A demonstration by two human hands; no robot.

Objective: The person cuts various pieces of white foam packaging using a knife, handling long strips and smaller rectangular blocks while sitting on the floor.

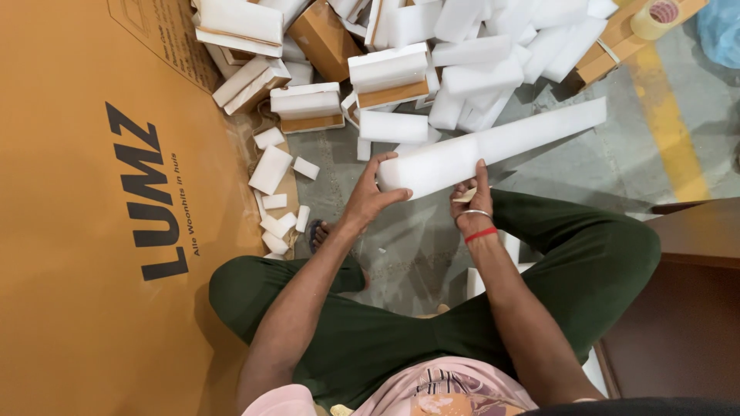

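So from the head cam I'm looking down at someone sitting cross-legged on a grey floor (694, 154). Both hands are on a long white foam strip (493, 146) that runs from dead centre out toward 2 o'clock. Left hand (370, 196) is wrapped round its near end, fingers curled over the top. Right hand (470, 204) grips it just beside that, from underneath, thumb up against the side. A heap of foam blocks (432, 69) sits at 12 o'clock, a big orange cardboard sheet (69, 231) fills 9 o'clock, and a tape roll (655, 17) is up at 1 o'clock.
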